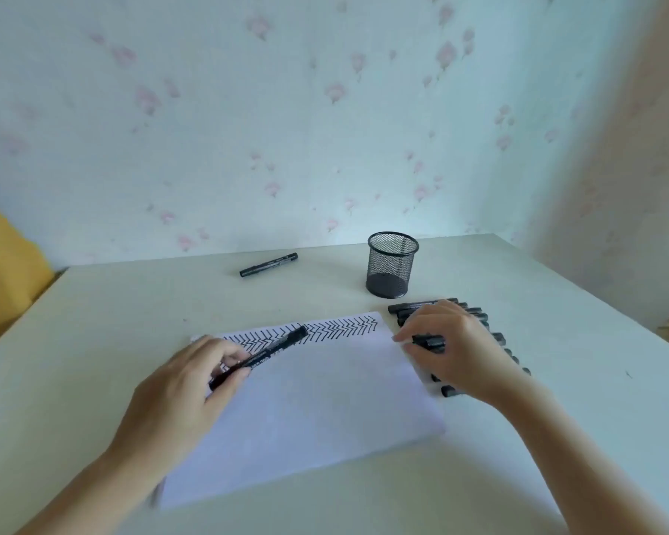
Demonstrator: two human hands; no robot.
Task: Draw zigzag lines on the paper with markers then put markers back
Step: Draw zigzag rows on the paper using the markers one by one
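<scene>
A white sheet of paper point(317, 403) lies on the table with a band of black zigzag lines point(340, 328) along its far edge. My left hand point(186, 384) holds a capped black marker point(263, 355) slanted over the paper's far left corner. My right hand point(456, 345) is just past the paper's right edge, its fingers curled round another black marker point(429, 340). Under and around that hand lies a row of several black markers point(476, 314). A black mesh pen cup point(391, 264) stands upright behind them.
One more black marker point(268, 264) lies alone near the table's far edge, left of the cup. A flowered wall rises behind the pale table point(576, 364). Yellow fabric point(1, 256) hangs at the far left.
</scene>
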